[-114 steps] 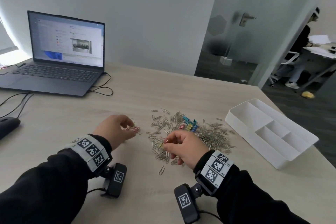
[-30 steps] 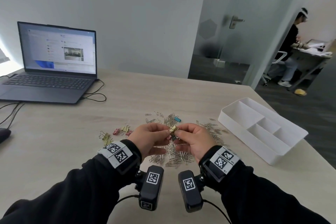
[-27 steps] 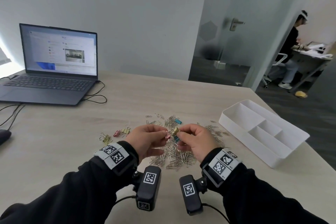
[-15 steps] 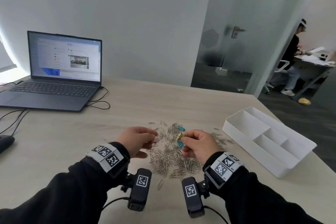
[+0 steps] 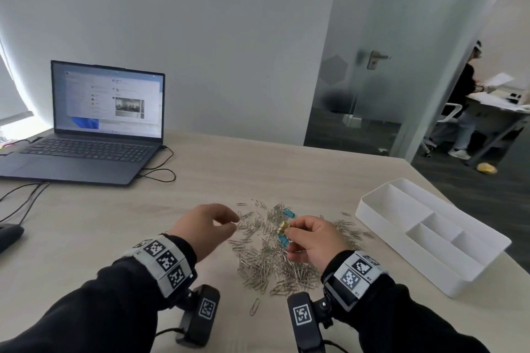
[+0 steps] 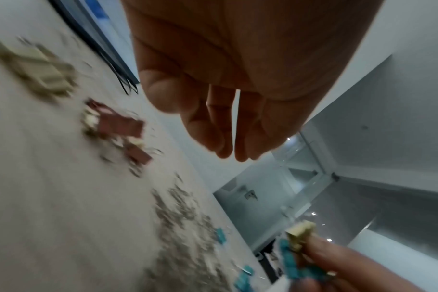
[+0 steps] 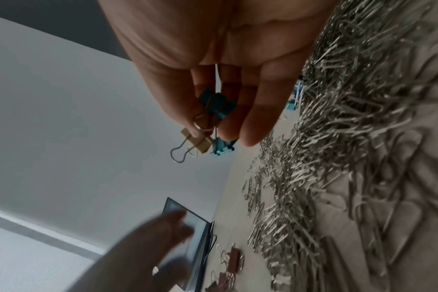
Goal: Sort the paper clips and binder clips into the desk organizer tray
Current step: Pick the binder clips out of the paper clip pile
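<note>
My right hand (image 5: 289,231) pinches a gold binder clip (image 5: 284,227) just above the silver paper clip pile (image 5: 275,264), with blue binder clips (image 5: 282,240) bunched under its fingers. The right wrist view shows the gold binder clip (image 7: 198,143) at the fingertips and the blue binder clips (image 7: 218,104) against the palm. My left hand (image 5: 233,223) hovers left of the pile, fingers loosely bent, holding nothing. Pink binder clips (image 6: 120,124) and yellow binder clips (image 6: 38,65) lie on the desk below it, hidden in the head view. The white organizer tray (image 5: 372,203) stands to the right.
One blue binder clip (image 5: 288,212) lies at the pile's far edge and a stray paper clip (image 5: 254,306) near me. An open laptop (image 5: 94,123) with cables sits at the back left, a dark mouse (image 5: 8,235) at the left edge. The desk edge runs behind the tray.
Both hands pinched the gold binder clip together a second ago. My left hand has let go and drawn off to the left; my right hand keeps the clips.
</note>
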Demonstrator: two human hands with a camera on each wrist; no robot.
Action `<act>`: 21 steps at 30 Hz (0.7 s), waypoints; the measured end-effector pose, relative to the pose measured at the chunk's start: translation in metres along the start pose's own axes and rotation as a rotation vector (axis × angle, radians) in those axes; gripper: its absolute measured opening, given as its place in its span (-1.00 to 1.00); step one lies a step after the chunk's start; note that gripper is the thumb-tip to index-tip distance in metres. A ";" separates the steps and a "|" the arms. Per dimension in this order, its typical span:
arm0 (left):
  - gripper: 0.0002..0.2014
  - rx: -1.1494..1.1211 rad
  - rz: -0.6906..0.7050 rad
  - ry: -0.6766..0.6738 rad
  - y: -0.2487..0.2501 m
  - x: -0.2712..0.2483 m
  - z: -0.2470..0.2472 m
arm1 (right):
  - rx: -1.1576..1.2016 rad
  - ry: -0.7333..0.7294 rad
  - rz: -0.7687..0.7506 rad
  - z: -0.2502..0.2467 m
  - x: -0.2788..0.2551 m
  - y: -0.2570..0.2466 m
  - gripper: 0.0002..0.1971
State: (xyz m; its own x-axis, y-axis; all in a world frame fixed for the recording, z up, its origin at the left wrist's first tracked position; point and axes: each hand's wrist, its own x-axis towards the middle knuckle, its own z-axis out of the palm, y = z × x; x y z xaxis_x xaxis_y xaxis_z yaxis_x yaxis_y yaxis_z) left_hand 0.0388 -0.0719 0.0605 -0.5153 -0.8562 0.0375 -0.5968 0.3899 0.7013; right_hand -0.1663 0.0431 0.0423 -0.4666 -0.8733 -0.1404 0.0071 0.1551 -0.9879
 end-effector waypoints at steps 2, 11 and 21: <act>-0.78 -0.192 0.027 -0.117 0.020 -0.003 0.006 | 0.001 -0.015 -0.012 0.004 -0.002 -0.002 -0.93; -0.92 -0.147 0.178 -0.118 0.052 0.000 0.027 | -0.011 -0.085 -0.045 0.007 -0.009 -0.009 -0.94; -0.97 -0.089 0.055 -0.073 0.022 0.002 0.014 | 0.005 -0.068 -0.025 0.010 -0.009 -0.005 -0.96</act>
State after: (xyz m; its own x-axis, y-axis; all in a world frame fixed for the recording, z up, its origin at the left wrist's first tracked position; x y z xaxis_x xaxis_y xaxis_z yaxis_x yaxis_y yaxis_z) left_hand 0.0161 -0.0601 0.0657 -0.5914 -0.8059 0.0281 -0.5110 0.4015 0.7601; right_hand -0.1533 0.0456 0.0474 -0.4057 -0.9062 -0.1194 0.0007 0.1303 -0.9915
